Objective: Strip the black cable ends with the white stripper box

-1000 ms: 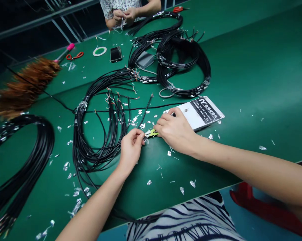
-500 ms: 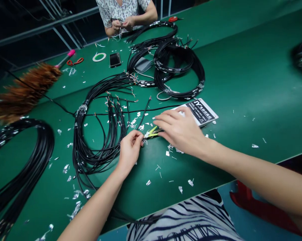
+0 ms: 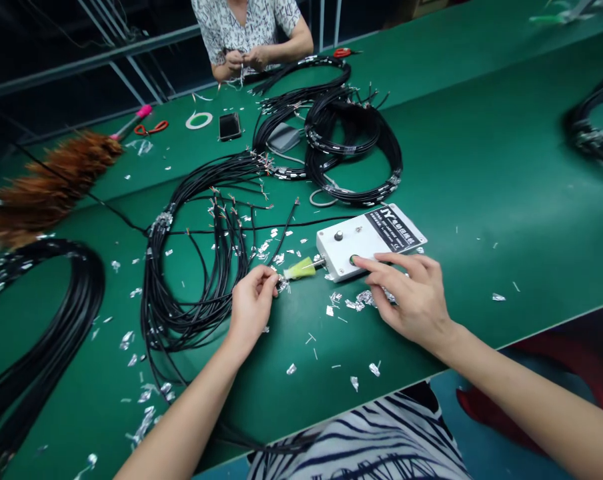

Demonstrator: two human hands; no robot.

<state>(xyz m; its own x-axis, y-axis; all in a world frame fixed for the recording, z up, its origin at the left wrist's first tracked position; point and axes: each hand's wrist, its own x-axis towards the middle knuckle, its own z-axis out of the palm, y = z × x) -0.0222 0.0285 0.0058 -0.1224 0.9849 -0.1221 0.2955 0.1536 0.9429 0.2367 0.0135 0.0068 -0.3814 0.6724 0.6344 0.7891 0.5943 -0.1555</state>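
With thumb and index finger pinched, my left hand (image 3: 254,297) grips a black cable's end, mostly hidden by the fingers. The cable's wires reach into the tip of a yellow-green clip (image 3: 301,268), blurred, on the metal shaft of a white control box (image 3: 339,257). This box carries a black knob (image 3: 338,235), a small switch and a black label. My right hand (image 3: 411,300) is open, its index fingertip resting on a green button (image 3: 354,260) on the box's top. The other right fingers are spread and hold nothing.
Coiled black cables (image 3: 156,300) lie left and more coils (image 3: 351,160) behind. Foil scraps (image 3: 366,299) litter the green table (image 3: 461,280). Further off are a phone (image 3: 229,126), tape (image 3: 199,120), red-handled scissors (image 3: 151,127), a brown duster (image 3: 61,177) and a co-worker (image 3: 254,40).
My right hand has let go of the clip and moved right and down onto the button, uncovering the box. The clip has swung closed round the wires. My left hand stays nearly in place.
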